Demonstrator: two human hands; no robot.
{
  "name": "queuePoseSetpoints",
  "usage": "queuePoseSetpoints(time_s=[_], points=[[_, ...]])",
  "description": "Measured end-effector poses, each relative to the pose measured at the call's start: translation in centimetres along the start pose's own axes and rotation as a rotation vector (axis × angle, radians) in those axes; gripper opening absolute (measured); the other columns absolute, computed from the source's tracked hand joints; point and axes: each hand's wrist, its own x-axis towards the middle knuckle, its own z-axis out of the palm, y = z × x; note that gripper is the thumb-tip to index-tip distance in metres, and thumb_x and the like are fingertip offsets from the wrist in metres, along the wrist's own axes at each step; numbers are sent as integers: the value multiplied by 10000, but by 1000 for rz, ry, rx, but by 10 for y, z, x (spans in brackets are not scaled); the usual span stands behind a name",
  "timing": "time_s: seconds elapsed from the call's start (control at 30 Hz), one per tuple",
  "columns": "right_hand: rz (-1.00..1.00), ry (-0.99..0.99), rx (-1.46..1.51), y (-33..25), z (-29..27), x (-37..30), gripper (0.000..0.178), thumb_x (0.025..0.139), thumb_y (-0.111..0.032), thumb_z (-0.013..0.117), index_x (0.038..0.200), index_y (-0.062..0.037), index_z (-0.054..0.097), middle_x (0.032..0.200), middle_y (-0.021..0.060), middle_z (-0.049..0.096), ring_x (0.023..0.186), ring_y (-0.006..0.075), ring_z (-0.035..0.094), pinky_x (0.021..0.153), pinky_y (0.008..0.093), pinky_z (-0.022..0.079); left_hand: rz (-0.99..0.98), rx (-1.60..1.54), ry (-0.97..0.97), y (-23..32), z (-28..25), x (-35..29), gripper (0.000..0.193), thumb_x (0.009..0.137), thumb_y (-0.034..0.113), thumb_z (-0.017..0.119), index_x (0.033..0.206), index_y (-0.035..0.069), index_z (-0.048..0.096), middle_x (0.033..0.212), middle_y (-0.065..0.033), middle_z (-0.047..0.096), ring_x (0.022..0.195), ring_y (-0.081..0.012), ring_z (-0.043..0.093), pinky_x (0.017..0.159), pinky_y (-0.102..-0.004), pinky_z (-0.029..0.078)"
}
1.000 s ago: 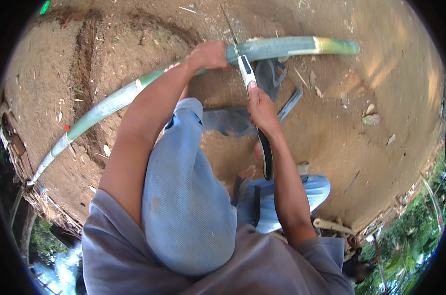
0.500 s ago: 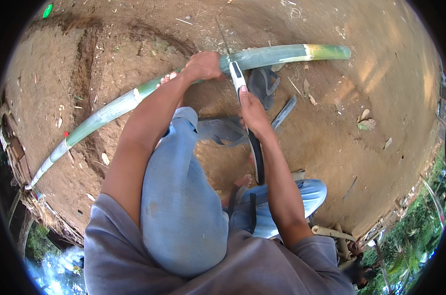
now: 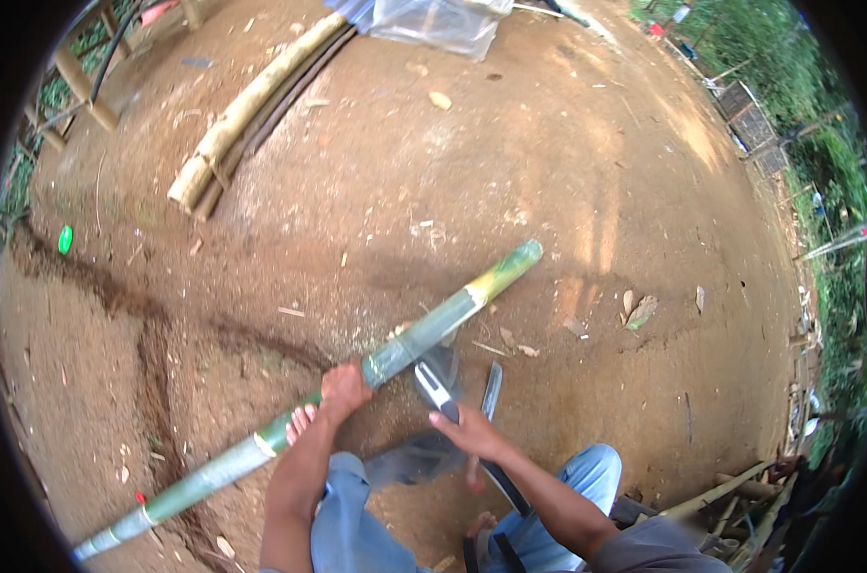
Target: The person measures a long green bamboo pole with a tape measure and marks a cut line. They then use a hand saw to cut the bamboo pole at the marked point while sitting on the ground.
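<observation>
The left hand [image 3: 345, 387] is clamped over a green bamboo pole [image 3: 424, 334], palm down with the fingers curled onto its upper side. The right hand [image 3: 467, 432] is closed around the handle of a saw [image 3: 435, 384], the thumb laid along the grip; the white and black handle points up and to the left, toward the pole, while its dark curved end runs back beneath the forearm (the blade itself is too blurred to make out).

The pole lies on a slant across the ground, from the lower left to just right of the middle. It is round and smooth, ringed by pale joints. Right of the left hand the wall is bluish green with a dusty whitish bloom; past the next joint it turns yellow, then green again at the blunt far end. Left of the hand, a deep green stretch gives way to a paler, chalky one beyond a whitish joint. A small red thing [image 3: 141, 498] sits at the pole's edge there.

The toes of a bare foot [image 3: 300, 422] rest on the pole, close beside the left hand. A long, narrow grey strip [image 3: 492, 390] lies near the right hand. Farther out are dry leaves [image 3: 639, 313], a bright green object [image 3: 65, 240], a bundle of poles [image 3: 228, 129] and a translucent plastic sheet [image 3: 443, 24].
</observation>
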Motion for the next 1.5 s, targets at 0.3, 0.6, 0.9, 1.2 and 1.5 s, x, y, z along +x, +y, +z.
queuePoseSetpoints(time_s=[0.3,0.6,0.9,1.2,1.5], points=[[97,86,9,25,42,-4,517,985,-506,596,1130,-10,614,959,226,677,877,332,666,806,436,509,-7,43,68,1,0,-25,875,660,393,900,1324,-11,498,1234,-201,634,1215,-350,600,1036,-445,469],[-14,82,25,19,45,8,563,963,-520,611,1175,1,598,1070,280,678,1050,438,659,894,480,501,25,-454,-537,-65,-19,41,1157,591,433,919,1545,82,365,1441,-203,531,1349,-342,489,1155,-409,358],[9,107,-2,41,37,3,416,947,-350,679,1142,11,618,873,254,688,881,451,687,762,471,520,-1,-223,-277,-36,-20,15,728,625,485,830,1131,-26,713,1095,-242,722,1045,-366,695,916,-437,529],[68,94,-20,25,34,-11,342,944,-314,684,1001,17,619,765,213,641,720,359,654,697,436,503,-104,69,76,-5,-4,-20,615,746,352,827,1175,-7,573,1038,-257,713,1009,-366,717,910,-463,569],[158,60,77,34,38,0,393,953,-370,675,897,13,607,687,135,604,644,252,602,633,407,469,-7,9,-13,-7,-14,-24,640,817,444,780,1200,-11,543,1067,-242,707,1013,-394,702,920,-487,544]])
